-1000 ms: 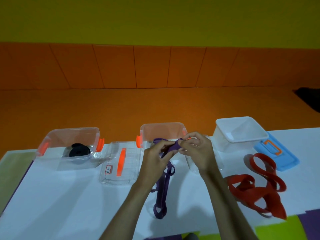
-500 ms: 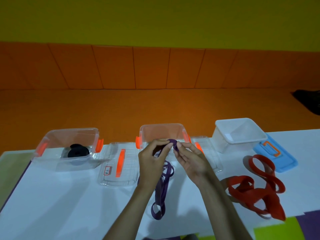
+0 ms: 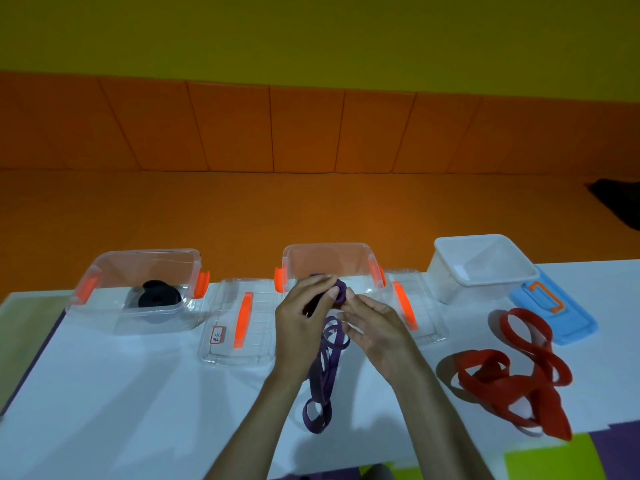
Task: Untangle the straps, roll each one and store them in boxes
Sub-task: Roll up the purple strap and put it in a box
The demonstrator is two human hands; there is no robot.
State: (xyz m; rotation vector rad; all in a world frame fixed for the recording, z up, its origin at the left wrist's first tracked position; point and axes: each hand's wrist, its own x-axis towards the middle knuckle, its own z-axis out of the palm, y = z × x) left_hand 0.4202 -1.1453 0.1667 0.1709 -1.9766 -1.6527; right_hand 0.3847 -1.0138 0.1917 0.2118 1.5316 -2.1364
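End of the purple strap (image 3: 325,372), pinched flat a second ago, is now a small coil before the middle box (image 3: 325,252), left hand (image 3: 304,323) and right hand (image 3: 375,329) both pinching it, tail trailing onto the worktop (image 3: 138,393): rolling underway, most length left.

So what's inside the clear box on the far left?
A rolled black strap lies on the box floor. Anything beneath the roll is hidden.
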